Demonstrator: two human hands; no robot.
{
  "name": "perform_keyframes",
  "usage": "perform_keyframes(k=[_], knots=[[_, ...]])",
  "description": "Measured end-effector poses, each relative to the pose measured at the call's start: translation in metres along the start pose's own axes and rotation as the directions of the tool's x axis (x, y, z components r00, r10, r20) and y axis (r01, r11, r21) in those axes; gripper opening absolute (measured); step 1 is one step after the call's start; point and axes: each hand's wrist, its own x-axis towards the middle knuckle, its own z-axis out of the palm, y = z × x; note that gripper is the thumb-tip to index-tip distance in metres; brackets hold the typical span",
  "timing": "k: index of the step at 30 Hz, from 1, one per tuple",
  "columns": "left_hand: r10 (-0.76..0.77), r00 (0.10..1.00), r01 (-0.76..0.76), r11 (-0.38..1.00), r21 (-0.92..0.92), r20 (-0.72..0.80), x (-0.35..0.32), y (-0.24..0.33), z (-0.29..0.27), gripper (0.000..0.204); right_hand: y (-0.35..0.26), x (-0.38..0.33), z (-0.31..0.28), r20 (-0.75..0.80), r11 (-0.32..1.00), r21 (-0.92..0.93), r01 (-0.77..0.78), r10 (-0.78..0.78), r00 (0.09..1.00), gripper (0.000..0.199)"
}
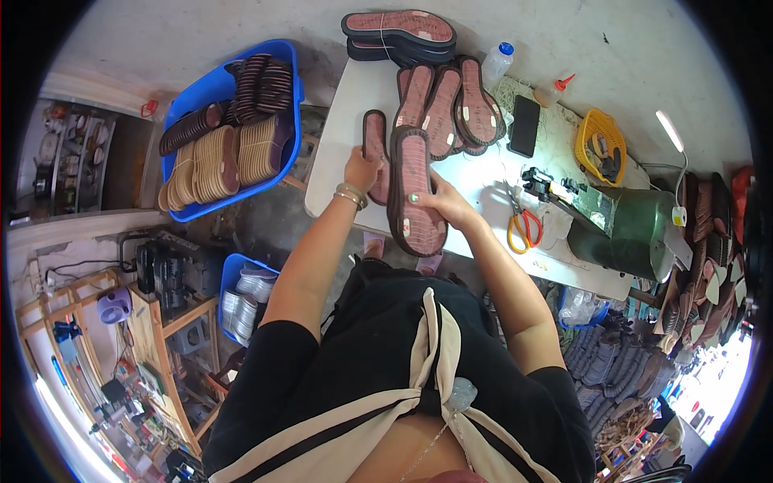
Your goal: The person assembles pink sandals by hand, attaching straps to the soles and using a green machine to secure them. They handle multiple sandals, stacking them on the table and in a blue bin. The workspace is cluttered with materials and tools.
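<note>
A large dark-rimmed shoe sole with a reddish-brown face (415, 193) was held over the near edge of the white tabletop (338, 145), part of it hanging past that edge. The right hand (445, 203) was laid against its right rim, fingers closed on the edge; the underside of the grip was hidden. A narrower reddish-brown sole (374, 153) was gripped at its lower end by the left hand (360, 171), the fingers wrapped around it. Further back, a fanned row of similar soles (451, 109) was spread on the tabletop, partly overlapped. Yellow-handled scissors (522, 224) were seen to the right. A blue plastic crate of stacked insoles (229, 129) was seen to the left; its contents could not be counted.
</note>
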Motion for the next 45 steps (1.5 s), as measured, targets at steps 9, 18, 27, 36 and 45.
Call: perform_keyframes(k=[9,18,27,36,45], knots=[[0.089,0.987,-0.056,0.972,-0.226,0.135,-0.021,-0.03,-0.096,0.038,0.027,0.105,0.06,0.16,0.796,0.605,-0.03,-0.084,0.984,0.069],[0.061,0.934,0.184,0.763,-0.62,0.352,-0.014,-0.022,-0.078,0.056,0.034,0.111,0.075,-0.387,0.978,0.035,0.205,-0.176,0.905,0.066],[0.076,0.89,0.217,0.796,-0.565,0.449,0.018,-0.03,-0.102,0.055,0.039,0.11,0.095,-0.446,0.729,-0.684,0.026,-0.446,0.776,0.083],[0.178,0.977,-0.19,0.977,0.101,0.12,0.017,-0.077,-0.106,0.074,0.007,0.082,0.052,-0.388,0.588,-0.786,0.191,-0.71,0.587,0.042],[0.451,0.87,-0.43,0.892,-0.14,0.198,0.079,0.083,-0.027,0.08,-0.048,0.122,-0.167,-0.865,0.803,-0.47,-0.367,-0.336,0.372,0.07]])
